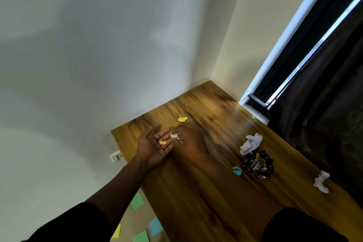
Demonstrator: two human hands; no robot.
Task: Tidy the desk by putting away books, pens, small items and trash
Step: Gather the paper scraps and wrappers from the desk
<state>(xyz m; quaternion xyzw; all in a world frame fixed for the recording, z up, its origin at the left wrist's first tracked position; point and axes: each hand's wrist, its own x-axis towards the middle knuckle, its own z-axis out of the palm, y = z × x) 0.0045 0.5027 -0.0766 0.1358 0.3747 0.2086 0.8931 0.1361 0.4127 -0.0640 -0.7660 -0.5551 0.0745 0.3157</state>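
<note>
Wooden desk [196,182], trash scattered. Left hand [155,143] palm up, fingers flat, one yellow paper scrap [162,142] lying on fingers. Right hand [188,139] motion-blurred, fingertips pinching one small white wrapper [174,135] just beside left fingertips. On desk: two more yellow scraps [182,119] [253,117], two crumpled white tissues [251,143] [322,181], one black snack wrapper [258,165], one blue paper ball [237,171] just beside it. Five sticky notes [137,201] below desk's left edge.

The dark snack wrapper [258,165] reads "Happy Happy".
</note>
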